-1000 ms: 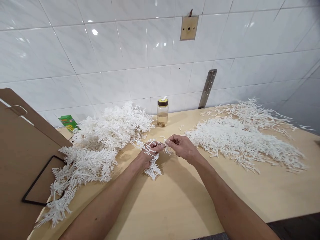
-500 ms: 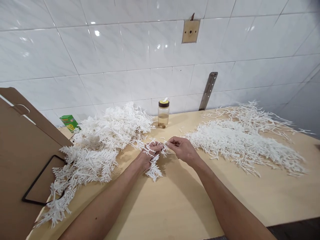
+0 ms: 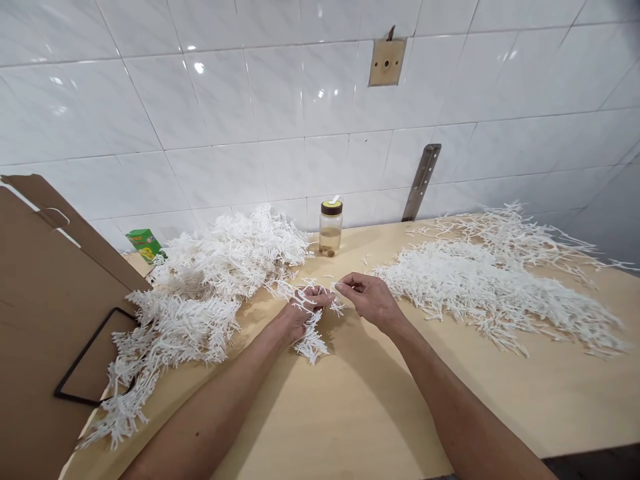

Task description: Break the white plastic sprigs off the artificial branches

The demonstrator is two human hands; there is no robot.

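Observation:
White, thin-branched sprigs, plastic-looking, are gripped in my left hand (image 3: 303,317). Part of this bunch (image 3: 312,343) hangs below the palm, and more twigs stick out over the fingers to the left. Thumb and forefinger of my right hand (image 3: 374,301) are pinched together beside the left thumb, at the tip of a small white sprig (image 3: 337,305). What exactly lies between those fingertips is too small to see well. To the left is a tall heap of similar white sprigs (image 3: 220,267). On the right a flatter pile of white sprigs (image 3: 480,283) spreads across the table.
Behind my hands a jar with a dark and yellow lid (image 3: 330,233) holds some liquid. A green box (image 3: 144,245) and a large cardboard box (image 3: 45,320) stand at the left. The wooden table (image 3: 370,413) meets a tiled wall (image 3: 270,100) with a metal bracket (image 3: 423,181).
The view has shifted slightly, so everything sits a little further right. My right fingertips have moved slightly apart from the left hand's sprigs; both hands otherwise keep their pose.

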